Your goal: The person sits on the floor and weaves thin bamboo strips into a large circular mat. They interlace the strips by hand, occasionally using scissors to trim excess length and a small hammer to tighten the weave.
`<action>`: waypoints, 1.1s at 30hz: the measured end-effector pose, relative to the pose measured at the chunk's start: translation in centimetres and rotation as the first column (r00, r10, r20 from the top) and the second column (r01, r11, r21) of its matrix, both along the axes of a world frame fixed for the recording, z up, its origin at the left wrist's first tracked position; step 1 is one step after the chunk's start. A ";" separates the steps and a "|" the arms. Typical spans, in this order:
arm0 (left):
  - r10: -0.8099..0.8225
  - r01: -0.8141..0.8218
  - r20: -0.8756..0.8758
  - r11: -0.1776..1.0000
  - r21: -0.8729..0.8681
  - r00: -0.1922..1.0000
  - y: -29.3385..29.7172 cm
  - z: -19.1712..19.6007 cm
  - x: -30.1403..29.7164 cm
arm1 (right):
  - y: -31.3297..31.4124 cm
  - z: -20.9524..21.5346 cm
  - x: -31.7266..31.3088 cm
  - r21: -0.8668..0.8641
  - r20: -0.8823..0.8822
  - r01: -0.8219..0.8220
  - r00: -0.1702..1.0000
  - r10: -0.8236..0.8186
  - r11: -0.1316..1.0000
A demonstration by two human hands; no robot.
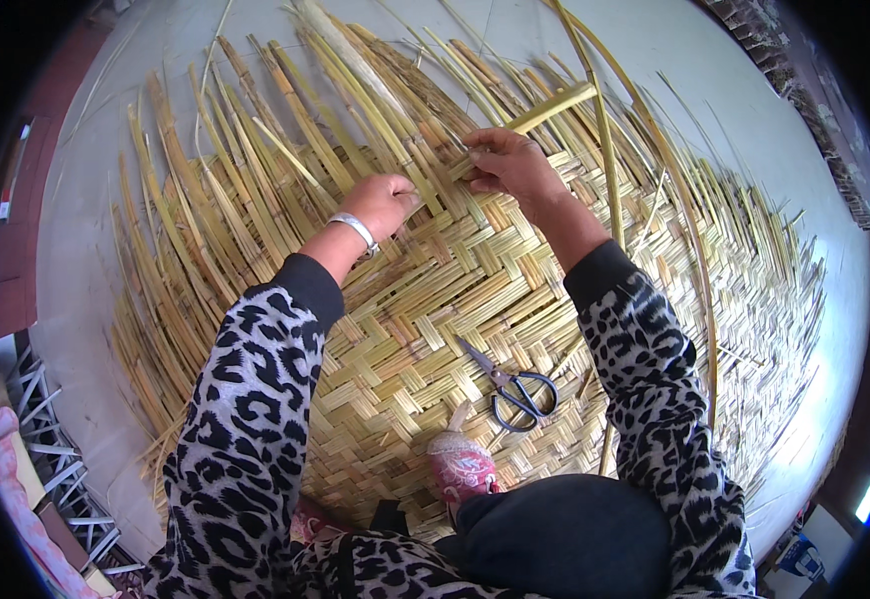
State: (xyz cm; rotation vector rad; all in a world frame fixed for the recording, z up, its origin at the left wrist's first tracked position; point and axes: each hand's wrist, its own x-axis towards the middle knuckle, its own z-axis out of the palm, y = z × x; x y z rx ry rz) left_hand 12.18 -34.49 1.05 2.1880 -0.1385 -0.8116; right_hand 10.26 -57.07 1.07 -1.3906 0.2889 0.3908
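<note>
A large mat of split cane strips [435, 309] lies under both my hands, woven in a zigzag pattern, with long loose strip ends fanning out at its far and left sides. In my right hand [520, 172], a flat greenish cane strip [555, 107] is held between thumb and fingers, slanting up to the right across the upright ends. My left hand [380, 207], wearing a silver bangle [357, 232], is closed low over the strips at the weave's far edge. What its fingers pinch is hidden.
Scissors [501, 378] with dark handles rest on the mat nearer me. My foot in a pink patterned shoe [463, 469] stands on the weave. Two long strips [609, 200] arch over the right side. A metal rack [55, 429] with pink cloth stands at left, on the pale floor [80, 260].
</note>
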 end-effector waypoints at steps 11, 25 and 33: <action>0.102 -0.101 0.056 0.995 -0.019 0.993 -0.3 -0.9 -0.5 | -1.6 -1.8 -0.8 0.130 0.005 0.259 0.965 -0.261 0.957; 0.048 -0.056 -0.104 0.996 -0.071 0.993 0.4 -0.9 1.0 | -1.9 -0.7 2.0 0.287 -0.176 0.177 0.976 -0.130 0.941; -0.072 0.065 0.077 0.994 0.091 0.994 -0.8 -1.4 -0.3 | -1.9 -1.2 -1.7 0.049 -0.078 0.256 0.965 -0.251 0.966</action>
